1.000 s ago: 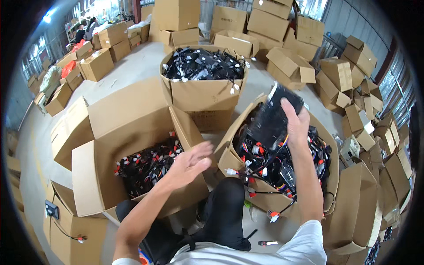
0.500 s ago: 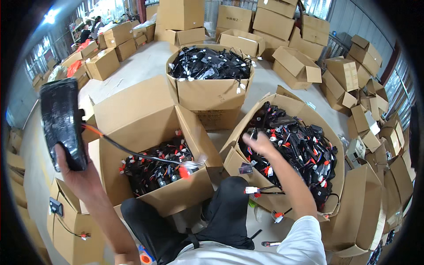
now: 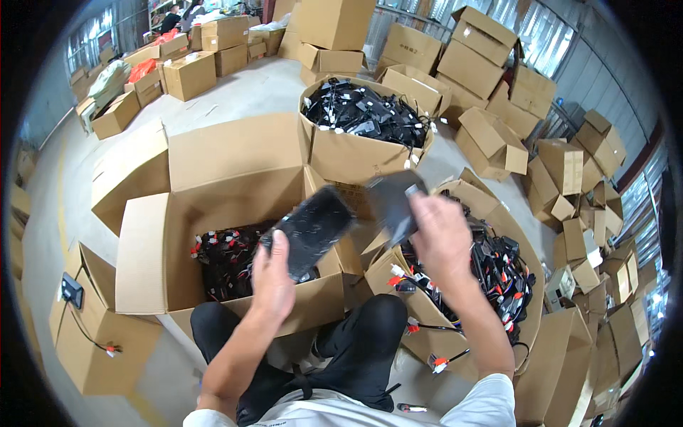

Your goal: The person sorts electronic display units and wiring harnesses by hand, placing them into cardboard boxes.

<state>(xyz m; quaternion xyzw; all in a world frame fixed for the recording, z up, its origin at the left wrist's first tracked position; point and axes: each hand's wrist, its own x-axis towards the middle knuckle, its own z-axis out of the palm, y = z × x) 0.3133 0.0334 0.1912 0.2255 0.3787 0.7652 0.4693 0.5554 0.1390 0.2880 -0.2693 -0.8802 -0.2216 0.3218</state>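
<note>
Black flat modules sit in both our hands: the left hand [image 3: 274,279] has its fingers wrapped around a dark speckled panel [image 3: 313,229], which sticks up beyond the fingertips, while the right hand [image 3: 441,235] pinches a grey plate [image 3: 393,203] just left of its fingers, above the open cardboard boxes [image 3: 213,178].

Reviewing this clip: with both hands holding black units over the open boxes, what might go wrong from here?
The left hand grips only the near end of a black flat unit; most of it sticks out, so it might slip into the left box. The right hand holds a grey-black piece above the right box, whose tangled black cables could snag. Loose red-tipped leads hang by the knee and may catch.
</note>
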